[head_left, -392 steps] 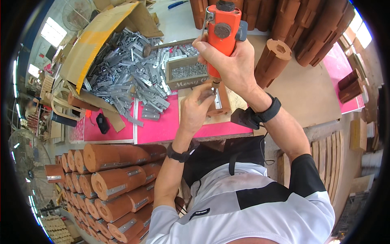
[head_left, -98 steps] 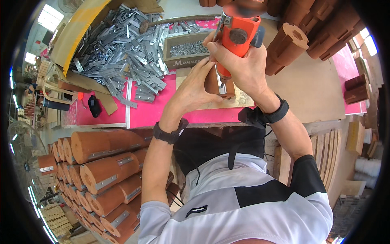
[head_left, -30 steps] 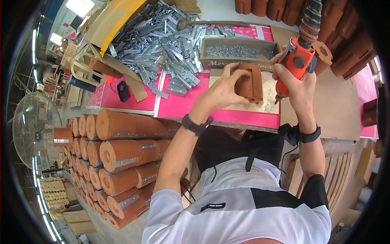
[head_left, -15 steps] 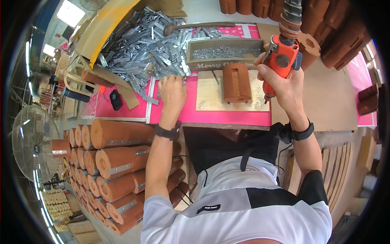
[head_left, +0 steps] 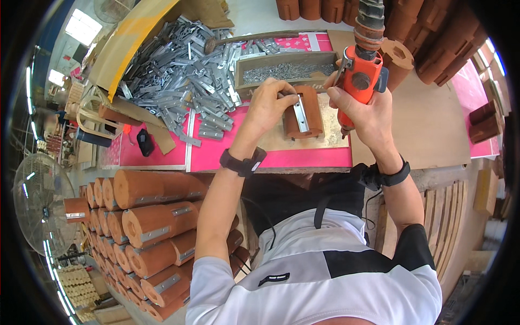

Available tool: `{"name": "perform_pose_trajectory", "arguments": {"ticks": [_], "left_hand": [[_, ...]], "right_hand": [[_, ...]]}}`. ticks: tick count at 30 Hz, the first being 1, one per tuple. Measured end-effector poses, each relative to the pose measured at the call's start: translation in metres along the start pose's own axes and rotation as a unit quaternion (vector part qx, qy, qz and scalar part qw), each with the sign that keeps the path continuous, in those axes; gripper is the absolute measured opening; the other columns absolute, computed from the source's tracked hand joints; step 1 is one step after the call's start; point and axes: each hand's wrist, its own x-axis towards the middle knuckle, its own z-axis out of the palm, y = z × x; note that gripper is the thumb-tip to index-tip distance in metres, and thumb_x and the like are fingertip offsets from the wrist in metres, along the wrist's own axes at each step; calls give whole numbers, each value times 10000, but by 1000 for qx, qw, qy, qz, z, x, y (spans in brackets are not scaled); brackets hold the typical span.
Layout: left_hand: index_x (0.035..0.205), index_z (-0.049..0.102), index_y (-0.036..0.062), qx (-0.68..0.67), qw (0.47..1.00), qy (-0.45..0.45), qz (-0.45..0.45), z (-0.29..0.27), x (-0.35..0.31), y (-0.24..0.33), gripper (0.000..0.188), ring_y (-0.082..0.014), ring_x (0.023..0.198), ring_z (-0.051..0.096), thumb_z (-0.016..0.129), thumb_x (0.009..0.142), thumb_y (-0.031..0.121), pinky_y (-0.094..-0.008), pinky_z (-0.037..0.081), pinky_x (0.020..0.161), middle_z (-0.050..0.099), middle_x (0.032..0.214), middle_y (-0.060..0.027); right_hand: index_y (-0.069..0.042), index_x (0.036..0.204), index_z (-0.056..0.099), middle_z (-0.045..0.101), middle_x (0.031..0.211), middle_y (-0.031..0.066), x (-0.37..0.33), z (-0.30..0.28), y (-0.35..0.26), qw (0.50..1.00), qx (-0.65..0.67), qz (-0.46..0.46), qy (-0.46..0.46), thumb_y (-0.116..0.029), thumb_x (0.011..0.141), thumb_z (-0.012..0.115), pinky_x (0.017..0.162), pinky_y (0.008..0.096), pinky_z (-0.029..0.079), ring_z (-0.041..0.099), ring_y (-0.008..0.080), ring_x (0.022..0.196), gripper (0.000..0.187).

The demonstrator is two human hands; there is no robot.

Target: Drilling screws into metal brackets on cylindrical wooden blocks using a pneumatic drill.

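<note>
A reddish-brown wooden cylinder lies on a pale board at the front of the table. My left hand pinches the upper end of a silver metal plate, which lies lengthwise over the slot in the cylinder's top. The plate has small holes in it. My right hand is wrapped round an orange power screwdriver, held upright with its tip down, just right of the cylinder. The tip is apart from the plate.
Loose metal plates heap up at the back left beside cardboard. Behind the cylinder stands a wooden box of small screws. Finished-looking cylinders are stacked lower left, next to a fan. More brown cylinders stand at the back right.
My left hand has moved right from the heap, bringing a metal plate onto the cylinder's slot. The right hand still grips the screwdriver. The whole view has shifted slightly.
</note>
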Motion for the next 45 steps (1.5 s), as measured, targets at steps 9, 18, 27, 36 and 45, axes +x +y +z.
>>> {"name": "perform_pose_trajectory", "arguments": {"ticks": [9, 18, 27, 36, 45], "left_hand": [[1120, 605, 14, 62, 992, 5, 109, 8, -45, 19, 554, -345, 1281, 428, 825, 670, 251, -442, 353, 1066, 500, 1354, -156], [1152, 576, 49, 58, 990, -31, 124, 15, -54, 11, 612, -374, 1329, 363, 846, 642, 255, -482, 312, 1094, 451, 1403, -164], [1319, 479, 102, -34, 998, 32, 41, 21, -50, -10, 836, -381, 1372, 283, 877, 619, 327, -468, 284, 1130, 277, 1457, -207], [718, 616, 60, -299, 848, 169, 403, 24, -74, 182, 86, -313, 986, 549, 668, 700, 126, -392, 447, 886, 559, 873, -96], [729, 610, 59, -201, 881, 184, 387, -27, -76, 163, 68, -314, 1000, 544, 652, 717, 111, -402, 434, 904, 560, 883, -99]], "right_hand": [[-20, 1037, 583, 617, 876, -2, 1, -4, 1, 1000, 7, 10, -6, -150, 828, 719, 586, 209, 440, 524, 51, 674, 282], [-7, 1039, 582, 627, 916, 16, 5, -1, 6, 1000, 11, 4, -14, -135, 817, 733, 762, 271, 490, 570, 98, 830, 297], [-14, 994, 594, 610, 876, 1, 6, 12, 3, 999, -9, 29, 8, -156, 809, 759, 703, 252, 476, 553, 87, 779, 286], [1, 1312, 427, 597, 985, 83, -1, -24, 30, 999, -18, 48, 20, -75, 856, 609, 682, 246, 460, 552, 120, 751, 496], [32, 1330, 365, 566, 991, 113, 3, -6, 38, 1000, 9, -1, -2, -51, 873, 565, 684, 244, 459, 548, 132, 751, 506]]}}
